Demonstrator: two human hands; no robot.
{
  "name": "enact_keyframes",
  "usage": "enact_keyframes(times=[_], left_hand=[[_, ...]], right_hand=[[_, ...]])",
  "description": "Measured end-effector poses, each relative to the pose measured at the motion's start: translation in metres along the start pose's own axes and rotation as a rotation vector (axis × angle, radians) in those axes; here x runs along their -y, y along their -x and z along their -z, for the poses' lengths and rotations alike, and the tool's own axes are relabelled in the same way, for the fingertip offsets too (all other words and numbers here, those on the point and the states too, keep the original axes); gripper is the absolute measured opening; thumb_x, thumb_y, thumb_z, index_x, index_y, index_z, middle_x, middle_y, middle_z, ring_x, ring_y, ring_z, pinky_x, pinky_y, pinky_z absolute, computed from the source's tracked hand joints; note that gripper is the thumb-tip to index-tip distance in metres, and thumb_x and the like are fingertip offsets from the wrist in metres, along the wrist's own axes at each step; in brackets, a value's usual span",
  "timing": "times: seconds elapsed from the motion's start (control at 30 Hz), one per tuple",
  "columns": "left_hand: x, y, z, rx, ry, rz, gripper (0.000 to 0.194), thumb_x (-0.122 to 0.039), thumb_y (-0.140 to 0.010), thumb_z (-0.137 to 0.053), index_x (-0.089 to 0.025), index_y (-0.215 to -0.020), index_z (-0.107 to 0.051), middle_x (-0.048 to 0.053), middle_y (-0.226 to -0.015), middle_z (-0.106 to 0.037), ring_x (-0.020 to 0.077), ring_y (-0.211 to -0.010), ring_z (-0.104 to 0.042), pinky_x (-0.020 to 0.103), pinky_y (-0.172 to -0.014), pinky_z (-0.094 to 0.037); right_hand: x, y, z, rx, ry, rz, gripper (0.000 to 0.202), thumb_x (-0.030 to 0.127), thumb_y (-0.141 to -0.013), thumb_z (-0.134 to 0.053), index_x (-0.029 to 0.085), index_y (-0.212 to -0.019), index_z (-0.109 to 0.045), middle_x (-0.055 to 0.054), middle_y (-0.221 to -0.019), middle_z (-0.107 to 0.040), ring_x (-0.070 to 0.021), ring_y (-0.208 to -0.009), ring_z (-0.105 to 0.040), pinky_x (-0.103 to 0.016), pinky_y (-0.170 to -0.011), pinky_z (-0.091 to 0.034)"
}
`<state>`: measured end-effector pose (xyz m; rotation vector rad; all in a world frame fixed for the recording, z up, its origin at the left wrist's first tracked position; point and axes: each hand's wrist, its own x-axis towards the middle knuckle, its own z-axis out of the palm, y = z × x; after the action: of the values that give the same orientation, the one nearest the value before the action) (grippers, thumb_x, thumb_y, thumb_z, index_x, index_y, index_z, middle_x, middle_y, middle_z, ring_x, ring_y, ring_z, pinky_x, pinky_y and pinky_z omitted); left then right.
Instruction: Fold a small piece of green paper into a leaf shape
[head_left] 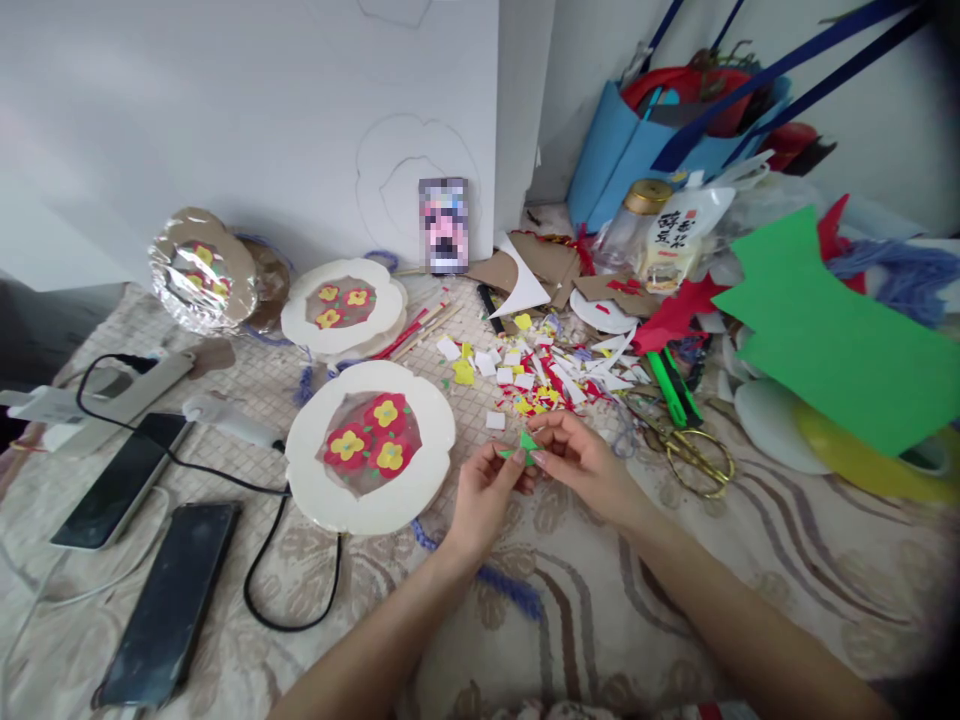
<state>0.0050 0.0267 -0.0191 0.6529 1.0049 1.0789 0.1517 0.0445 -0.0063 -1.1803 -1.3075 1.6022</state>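
Between the fingertips of both hands is a small green paper piece [527,447]. My left hand [486,485] pinches its left side, and my right hand [576,455] pinches its right side. Just left of my hands lies a white scalloped disc [304,470] with red and yellow paper flowers [382,440] and small green bits in its middle. A blue yarn tassel [510,590] lies below my left wrist. Beyond my fingers spreads a heap of red, white and yellow paper scraps [555,375]. Gold-handled scissors [701,465] rest to the right of my right hand.
A second flowered disc [300,315] and a wrapped round piece [169,280] stand farther back. Two phones [169,600] and cables lie left. A green paper sheet [840,330], a green box cutter [671,385], a jar [634,215] and a blue bag [600,150] are right.
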Motion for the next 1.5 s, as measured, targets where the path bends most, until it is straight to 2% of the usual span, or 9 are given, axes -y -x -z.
enact_keyframes(times=[0.17, 0.27, 0.37, 0.53, 0.67, 0.9, 1.13, 1.37, 1.5], left_hand=[[0.0024, -0.001, 0.0024, 0.025, 0.067, 0.071, 0.033, -0.046, -0.077, -0.058, -0.014, -0.07, -0.057, 0.001, -0.06, -0.062, 0.0109, -0.052, -0.055, 0.024, -0.056, -0.045], [0.0, -0.0008, 0.0029, 0.04, 0.049, 0.092, 0.029, -0.042, -0.073, -0.064, -0.014, -0.071, -0.058, 0.001, -0.063, -0.064, 0.0108, -0.052, -0.055, 0.025, -0.056, -0.045], [-0.0035, -0.0001, 0.0024, 0.032, -0.009, 0.095, 0.024, -0.033, -0.068, -0.071, -0.013, -0.07, -0.057, 0.001, -0.065, -0.065, 0.0099, -0.053, -0.056, 0.023, -0.056, -0.044], [-0.0052, -0.0002, 0.0011, 0.025, -0.029, 0.095, 0.024, -0.033, -0.069, -0.07, -0.013, -0.068, -0.056, 0.001, -0.064, -0.064, 0.0092, -0.052, -0.055, 0.022, -0.054, -0.043], [-0.0041, -0.0001, -0.0001, 0.06, -0.036, 0.084, 0.027, -0.035, -0.067, -0.071, -0.014, -0.068, -0.055, -0.001, -0.059, -0.061, 0.0089, -0.051, -0.054, 0.022, -0.054, -0.044], [-0.0024, 0.0012, -0.0008, 0.062, -0.055, 0.081, 0.032, -0.045, -0.076, -0.061, -0.014, -0.071, -0.056, 0.001, -0.062, -0.061, 0.0109, -0.052, -0.055, 0.025, -0.056, -0.046], [-0.0008, 0.0027, 0.0023, 0.072, -0.161, -0.016, 0.026, -0.038, -0.074, -0.065, -0.014, -0.069, -0.056, 0.001, -0.061, -0.061, 0.0095, -0.052, -0.052, 0.023, -0.054, -0.041], [-0.0007, 0.0004, 0.0021, 0.03, -0.106, 0.017, 0.025, -0.036, -0.069, -0.07, -0.015, -0.073, -0.056, -0.002, -0.059, -0.058, 0.0097, -0.054, -0.052, 0.023, -0.058, -0.042], [-0.0026, -0.0007, 0.0032, -0.012, -0.056, 0.028, 0.022, -0.03, -0.069, -0.07, -0.014, -0.074, -0.056, -0.003, -0.058, -0.057, 0.0084, -0.054, -0.051, 0.021, -0.058, -0.04]], right_hand=[[-0.0021, -0.002, -0.0002, -0.011, -0.049, -0.019, 0.025, 0.019, -0.081, -0.056, 0.022, -0.105, -0.048, -0.001, -0.085, -0.057, -0.0125, -0.076, -0.055, -0.025, -0.068, -0.044], [-0.0037, -0.0025, 0.0001, -0.017, -0.053, -0.021, 0.027, 0.02, -0.08, -0.057, 0.023, -0.105, -0.049, -0.001, -0.087, -0.057, -0.0129, -0.077, -0.056, -0.025, -0.067, -0.044], [-0.0066, -0.0014, 0.0002, -0.032, -0.027, -0.012, 0.021, 0.027, -0.084, -0.055, 0.024, -0.104, -0.051, -0.001, -0.084, -0.057, -0.0131, -0.073, -0.055, -0.025, -0.065, -0.044], [-0.0088, 0.0016, 0.0008, -0.035, -0.025, -0.015, 0.025, 0.042, -0.09, -0.044, 0.021, -0.095, -0.056, 0.0, -0.071, -0.056, -0.0138, -0.063, -0.052, -0.027, -0.06, -0.042], [-0.0054, 0.0027, 0.002, -0.031, 0.093, -0.047, 0.015, 0.034, -0.085, -0.056, 0.02, -0.085, -0.054, 0.001, -0.068, -0.053, -0.012, -0.061, -0.049, -0.024, -0.058, -0.04], [-0.0069, 0.0044, 0.0002, -0.064, 0.157, -0.005, 0.01, 0.029, -0.085, -0.053, 0.019, -0.082, -0.054, 0.003, -0.066, -0.049, -0.0109, -0.06, -0.046, -0.023, -0.057, -0.037], [-0.0026, 0.0071, -0.0022, -0.032, 0.195, -0.017, 0.016, 0.035, -0.086, -0.052, 0.02, -0.081, -0.055, 0.002, -0.066, -0.05, -0.0122, -0.059, -0.046, -0.023, -0.055, -0.037], [-0.0061, 0.0054, -0.0016, -0.085, 0.2, -0.02, 0.021, 0.039, -0.085, -0.053, 0.02, -0.077, -0.054, 0.004, -0.061, -0.046, -0.0113, -0.054, -0.043, -0.023, -0.05, -0.035], [-0.0044, 0.0057, -0.0034, -0.066, 0.193, -0.015, 0.02, 0.039, -0.087, -0.05, 0.021, -0.079, -0.054, 0.003, -0.062, -0.047, -0.0118, -0.055, -0.046, -0.023, -0.051, -0.036]])
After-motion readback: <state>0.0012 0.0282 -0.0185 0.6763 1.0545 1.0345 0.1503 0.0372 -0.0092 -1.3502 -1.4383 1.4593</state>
